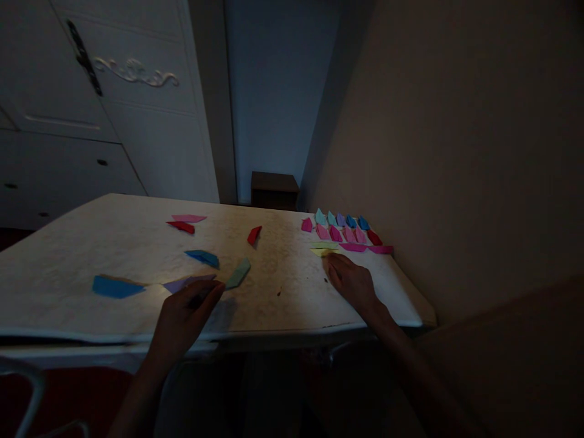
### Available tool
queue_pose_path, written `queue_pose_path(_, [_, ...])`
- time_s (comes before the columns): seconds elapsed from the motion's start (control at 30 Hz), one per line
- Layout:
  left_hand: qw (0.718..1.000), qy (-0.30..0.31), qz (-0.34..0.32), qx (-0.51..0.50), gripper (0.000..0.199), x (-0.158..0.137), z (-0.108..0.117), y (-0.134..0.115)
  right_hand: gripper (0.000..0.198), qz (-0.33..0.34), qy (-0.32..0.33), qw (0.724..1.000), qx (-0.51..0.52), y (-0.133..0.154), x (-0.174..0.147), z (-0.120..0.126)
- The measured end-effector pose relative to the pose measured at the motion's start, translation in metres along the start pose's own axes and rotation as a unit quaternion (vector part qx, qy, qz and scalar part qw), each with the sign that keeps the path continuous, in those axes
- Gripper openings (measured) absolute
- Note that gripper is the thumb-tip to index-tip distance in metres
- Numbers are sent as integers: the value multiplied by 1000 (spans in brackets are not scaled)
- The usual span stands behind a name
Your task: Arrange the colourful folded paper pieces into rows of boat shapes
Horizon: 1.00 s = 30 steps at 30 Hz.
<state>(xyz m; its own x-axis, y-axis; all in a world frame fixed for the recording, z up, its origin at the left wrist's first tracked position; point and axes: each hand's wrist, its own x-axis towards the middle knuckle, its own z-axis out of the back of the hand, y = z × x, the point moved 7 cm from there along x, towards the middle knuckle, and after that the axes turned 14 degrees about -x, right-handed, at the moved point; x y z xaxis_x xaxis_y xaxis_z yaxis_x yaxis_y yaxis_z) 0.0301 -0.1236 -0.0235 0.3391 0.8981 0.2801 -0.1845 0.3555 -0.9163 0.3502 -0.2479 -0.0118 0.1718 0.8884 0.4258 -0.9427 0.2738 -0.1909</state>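
Note:
My left hand [185, 310] is closed, thumb and fingertips pinching the lower end of a pale green folded paper piece [239, 272]. Just behind that hand is a purple folded paper [182, 283], partly covered by it. On the right, the fingers of my right hand [353, 281] are bent together at a yellow folded paper [318, 252] and hide its right end. A pale green strip [323, 245] lies right behind the yellow one. Two magenta folded papers [353, 247] continue that row to the right.
Beyond my right hand, several small folded papers [335, 233] in pink, blue and red stand in rows. On the left lie blue [117, 287], red [182, 227] and pink [189, 218] pieces. A wall flanks the white table [283, 316] on the right; a wooden box [274, 181] stands behind.

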Motion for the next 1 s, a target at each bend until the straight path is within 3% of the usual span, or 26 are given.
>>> queue_pose_path(0.17, [1000, 3, -1, -7, 41, -1, 0, -2, 31, 47, -17, 998, 40, 11, -4, 6])
queue_pose_path(0.37, [999, -4, -35, -39, 32, 0, 0, 2, 55, 86, 27, 993, 78, 21, -9, -4])
queue_pose_path(0.53, [994, -56, -87, -19, 20, -6, 5, -3, 62, 87, 55, 991, 87, 22, -9, -9])
queue_pose_path(0.7, [984, -113, -138, 22, 18, -23, 20, -7, 63, 89, 62, 990, 89, 21, -8, -10])
queue_pose_path(0.83, [974, -151, -111, 130, 26, -20, 50, 2, 65, 88, 77, 989, 88, 20, -9, -14])
queue_pose_path(0.9, [969, -122, -91, 194, 33, -11, 60, 7, 64, 84, 79, 989, 88, 19, -9, -14])
queue_pose_path(1.0, [962, -20, -64, 265, 32, 5, 61, 10, 63, 79, 76, 990, 90, 18, -8, -13])
